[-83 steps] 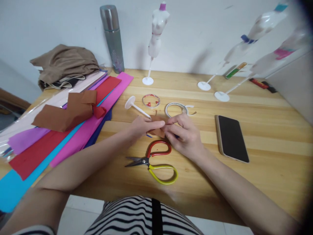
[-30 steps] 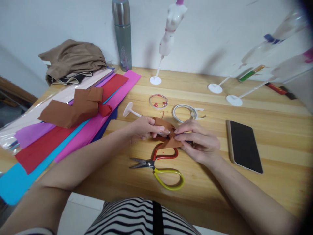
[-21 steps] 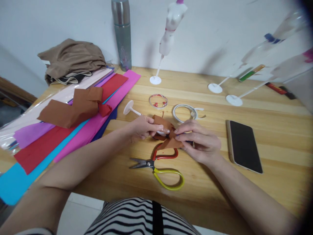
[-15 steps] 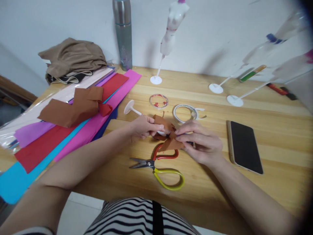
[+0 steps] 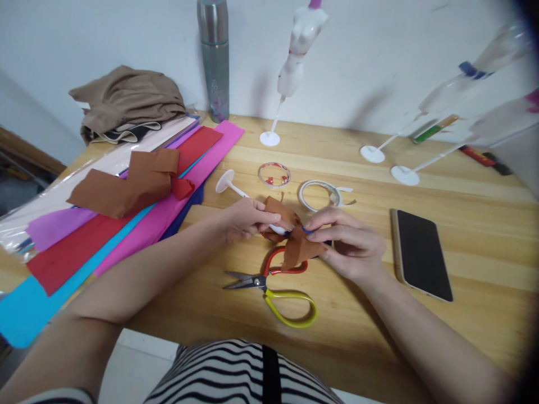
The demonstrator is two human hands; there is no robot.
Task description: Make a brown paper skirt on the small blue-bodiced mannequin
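Note:
A small white mannequin (image 5: 278,229) lies sideways between my hands, its stand (image 5: 225,181) pointing to the left. Brown crepe paper (image 5: 300,249) wraps part of it, and a loose flap hangs down over the scissors. My left hand (image 5: 249,217) is closed around the mannequin's lower part and the brown paper. With fingers and thumb, my right hand (image 5: 347,241) pinches the mannequin's other end and an edge of the paper; a bit of blue shows at the fingertips. Scissors (image 5: 256,281) with one red and one yellow handle lie open just below.
Behind my hands lie a tape roll (image 5: 302,196) and a clear ring with red bits (image 5: 274,175). A phone (image 5: 421,252) is at the right. Colored paper strips (image 5: 84,247) and brown paper (image 5: 122,193) lie left. Mannequins (image 5: 290,76) and a bottle (image 5: 215,78) stand behind.
The loose brown paper flap has swung slightly right and downward, and its edge now reaches my right fingers. My right fingertips have shifted a little. My left hand keeps its grip.

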